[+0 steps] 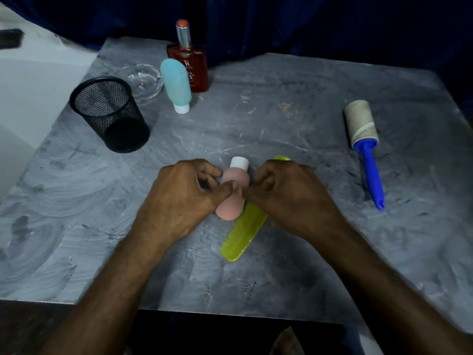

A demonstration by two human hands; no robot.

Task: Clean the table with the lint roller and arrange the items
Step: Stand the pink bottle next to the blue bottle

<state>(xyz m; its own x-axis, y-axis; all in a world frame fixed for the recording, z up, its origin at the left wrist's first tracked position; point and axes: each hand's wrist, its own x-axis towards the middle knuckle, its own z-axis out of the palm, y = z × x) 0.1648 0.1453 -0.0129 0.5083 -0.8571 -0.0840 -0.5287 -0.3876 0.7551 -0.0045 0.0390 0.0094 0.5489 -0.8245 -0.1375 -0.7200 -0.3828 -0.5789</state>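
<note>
Spreading across most of the frame, the grey bench [294,252] is leaving open room at lower left and lower right, its near edge running along the bottom. The left hand [184,201] and right hand [289,193] are curling narrow at centre, both pinching the pink bottle [234,193], which is lying with its white cap pointing up the frame. Beside it the yellow comb [243,234] is slanting toward upper right. At right, the lint roller [364,144] is lying untouched, blue handle pointing down-frame.
</note>
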